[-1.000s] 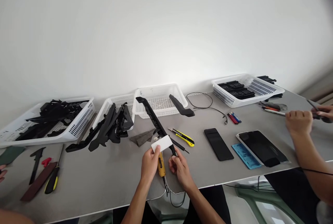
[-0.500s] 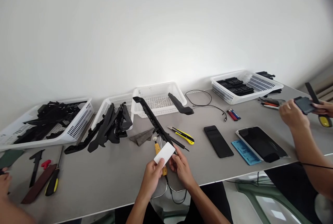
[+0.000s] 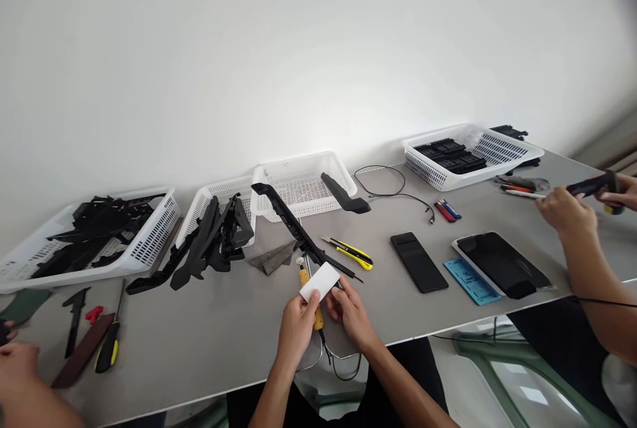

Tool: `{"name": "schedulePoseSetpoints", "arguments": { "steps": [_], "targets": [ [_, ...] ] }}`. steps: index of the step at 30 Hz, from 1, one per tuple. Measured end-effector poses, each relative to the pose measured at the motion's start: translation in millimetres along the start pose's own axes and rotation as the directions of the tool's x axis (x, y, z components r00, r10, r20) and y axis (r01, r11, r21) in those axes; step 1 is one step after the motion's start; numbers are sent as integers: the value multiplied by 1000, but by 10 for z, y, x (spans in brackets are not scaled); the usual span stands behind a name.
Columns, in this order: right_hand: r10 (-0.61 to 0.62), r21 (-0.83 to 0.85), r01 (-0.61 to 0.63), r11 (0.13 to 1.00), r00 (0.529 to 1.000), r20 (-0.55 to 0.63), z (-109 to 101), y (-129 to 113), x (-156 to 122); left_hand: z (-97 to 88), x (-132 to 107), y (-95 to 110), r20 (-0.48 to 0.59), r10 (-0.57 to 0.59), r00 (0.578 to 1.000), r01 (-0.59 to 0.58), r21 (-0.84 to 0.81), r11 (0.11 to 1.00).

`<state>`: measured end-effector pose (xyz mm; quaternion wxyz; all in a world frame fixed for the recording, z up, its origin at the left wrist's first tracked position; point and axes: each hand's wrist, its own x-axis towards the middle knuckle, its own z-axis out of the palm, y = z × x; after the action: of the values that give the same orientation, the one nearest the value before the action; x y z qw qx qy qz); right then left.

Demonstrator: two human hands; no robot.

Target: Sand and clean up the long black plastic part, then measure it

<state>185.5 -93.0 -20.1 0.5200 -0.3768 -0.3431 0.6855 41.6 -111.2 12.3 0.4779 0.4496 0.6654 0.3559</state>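
My left hand pinches a small white rectangular block and holds it just above the grey table. My right hand is closed around the near end of a long black plastic strip, which slants up toward the middle basket. Under my hands lies a yellow-handled tool with a black cable trailing off the table edge.
White baskets stand along the back, some holding black parts. A yellow utility knife, a black phone, a tablet and a blue card lie to the right. Other people's hands work at the right and left edges.
My left hand has lowered the white block from on top of the strip to in front of it. The person on the right has turned the dark object in their hands.
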Motion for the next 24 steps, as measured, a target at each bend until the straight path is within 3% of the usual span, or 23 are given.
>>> {"name": "schedulePoseSetpoints", "arguments": {
  "steps": [7, 24],
  "targets": [
    [-20, 8, 21, 1000, 999, -36, 15, 9, -12, -73, -29, -91, -9, 9, 1000, -10, -46, 999],
    [-58, -21, 56, 998, 992, -108, 17, 93, -12, -4, 26, -104, -37, 5, 999, -9, -118, 993]
  ]
}}
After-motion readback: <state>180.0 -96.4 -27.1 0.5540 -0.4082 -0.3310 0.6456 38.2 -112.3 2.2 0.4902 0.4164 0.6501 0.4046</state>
